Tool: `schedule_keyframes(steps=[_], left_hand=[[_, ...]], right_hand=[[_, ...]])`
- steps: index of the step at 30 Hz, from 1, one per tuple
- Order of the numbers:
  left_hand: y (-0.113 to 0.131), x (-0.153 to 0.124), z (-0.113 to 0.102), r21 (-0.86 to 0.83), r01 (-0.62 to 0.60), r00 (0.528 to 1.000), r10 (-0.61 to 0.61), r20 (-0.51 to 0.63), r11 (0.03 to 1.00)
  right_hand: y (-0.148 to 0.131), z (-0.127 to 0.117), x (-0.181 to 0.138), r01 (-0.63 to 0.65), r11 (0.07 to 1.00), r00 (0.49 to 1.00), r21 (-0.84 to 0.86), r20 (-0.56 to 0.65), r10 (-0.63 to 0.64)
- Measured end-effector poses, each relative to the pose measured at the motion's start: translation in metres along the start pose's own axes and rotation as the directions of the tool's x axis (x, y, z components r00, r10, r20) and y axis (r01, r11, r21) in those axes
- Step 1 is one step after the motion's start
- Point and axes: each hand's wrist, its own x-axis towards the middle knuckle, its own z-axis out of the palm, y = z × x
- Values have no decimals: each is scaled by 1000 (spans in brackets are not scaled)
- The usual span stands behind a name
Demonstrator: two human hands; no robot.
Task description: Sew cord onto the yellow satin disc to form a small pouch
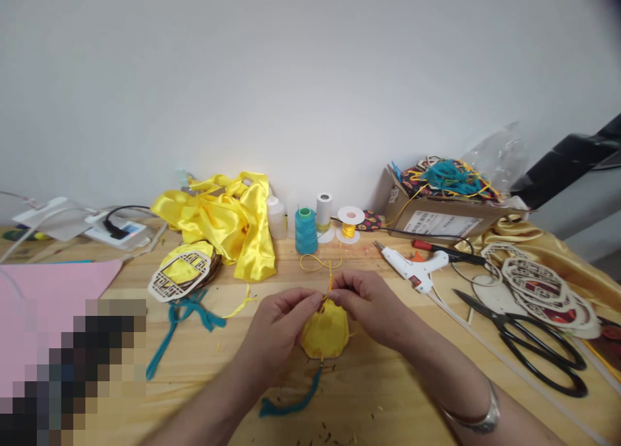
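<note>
A yellow fabric-covered piece with cut corners (326, 334) lies on the table, a teal tassel (310, 397) trailing from its lower end. At its top, my left hand (284, 316) and my right hand (365, 303) pinch a yellow cord (330, 274) between thumbs and fingers, tips nearly touching. The exact spot of the pinch is partly covered by the fingertips. Beyond them, the cord loops back toward a white spool of yellow cord (349, 228). A teal thread cone (306, 232) stands upright beside that spool.
Yellow satin cloth (223, 213) is heaped at the back left, near cut-out wooden frames (162, 279) and teal yarn (167, 342). On the right lie a glue gun (412, 265), black scissors (528, 339) and more wooden cut-outs (538, 284). A filled cardboard box (436, 219) stands behind.
</note>
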Motion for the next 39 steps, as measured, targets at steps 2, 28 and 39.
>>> schedule_keyframes(steps=[2,28,39], left_hand=[[3,1,-2,167,-131,985,147,-90,977],[-9,-5,9,276,-370,929,363,77,887],[-7,3,7,-244,-36,998,48,45,969]], right_hand=[[0,-2,0,18,996,998,-85,-61,-23],[-5,8,-2,-89,941,996,327,14,89],[-4,10,-5,24,999,998,47,-57,-21]])
